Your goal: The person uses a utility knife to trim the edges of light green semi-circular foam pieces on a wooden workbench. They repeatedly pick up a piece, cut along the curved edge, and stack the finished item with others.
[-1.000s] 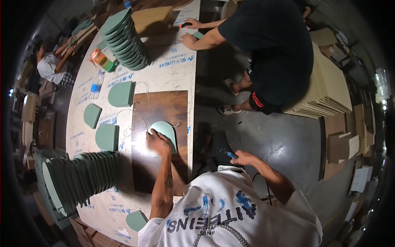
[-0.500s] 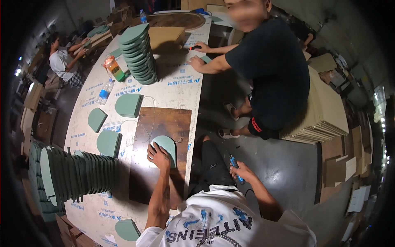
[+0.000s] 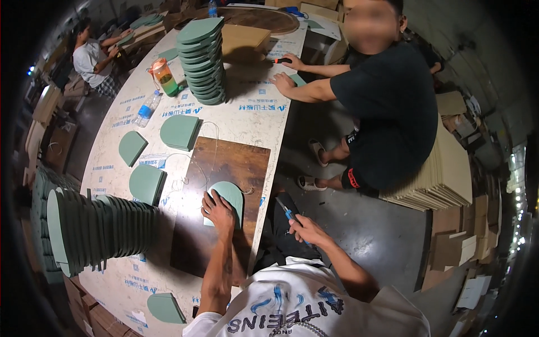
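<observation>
Panel, pale green and arched at its far end, lies flat on the brown board, over the board's right half. Your left hand rests on the panel's left side, fingers slightly apart and laid on its face rather than clamped round an edge. Your right hand is off the board's right side, fingers closed around a slim blue tool; its tip is well apart from the panel.

The step in hand looks to be a steadying one: you brace the panel while the tool stays off it. Bringing that tip to the panel would call for a firm left hold, your left fingers clear of the tip's path, and the thin cord at the board's far left kept out of the way.

Just left of the board you have two small piles of green panels, with a long row of upright panels beyond its near left corner. Past the board's far end stand a tall stack and two bottles. Beyond its far right corner, a co-worker in dark clothing leans to the table.
</observation>
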Tool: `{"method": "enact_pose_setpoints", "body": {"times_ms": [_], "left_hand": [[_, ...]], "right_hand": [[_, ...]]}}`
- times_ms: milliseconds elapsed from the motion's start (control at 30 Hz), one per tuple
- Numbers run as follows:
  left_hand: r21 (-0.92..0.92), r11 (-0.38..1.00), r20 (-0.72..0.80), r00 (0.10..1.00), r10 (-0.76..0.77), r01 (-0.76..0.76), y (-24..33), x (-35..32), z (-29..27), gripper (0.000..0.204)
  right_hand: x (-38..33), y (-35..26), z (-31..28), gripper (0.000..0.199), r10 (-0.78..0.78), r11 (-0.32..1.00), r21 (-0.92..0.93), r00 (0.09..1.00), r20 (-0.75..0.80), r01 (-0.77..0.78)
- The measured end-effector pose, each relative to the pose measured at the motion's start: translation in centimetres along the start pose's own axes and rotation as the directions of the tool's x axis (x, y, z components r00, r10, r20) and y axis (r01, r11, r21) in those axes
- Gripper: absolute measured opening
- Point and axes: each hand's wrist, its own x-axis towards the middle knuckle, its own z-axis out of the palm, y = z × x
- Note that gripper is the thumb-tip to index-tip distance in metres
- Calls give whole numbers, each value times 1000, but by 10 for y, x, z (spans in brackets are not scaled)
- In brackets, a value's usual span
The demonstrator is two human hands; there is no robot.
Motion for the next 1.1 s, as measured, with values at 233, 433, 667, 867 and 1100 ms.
{"method": "enact_pose_setpoints", "body": {"times_ms": [233,433,667,867,1100], "left_hand": [[-40,999,11,1000,-3,4,2,5,-11,47],[-65,998,33,999,-6,8,12,9,-20,47],[-79,997,84,996,-17,23,8,10,-17,49],[-72,997,106,994,-33,40,9,9,-18,49],[-77,996,61,998,-28,33,10,10,-20,48]], "right_hand": [[43,-28,34,36,-111,994,13,993,30,111],[103,-32,63,37,-135,988,-90,988,-80,128],[121,-88,66,41,-107,994,17,990,87,106],[131,-57,74,41,-62,952,305,995,74,37],[103,-35,85,43,-173,953,264,982,75,148]]}}
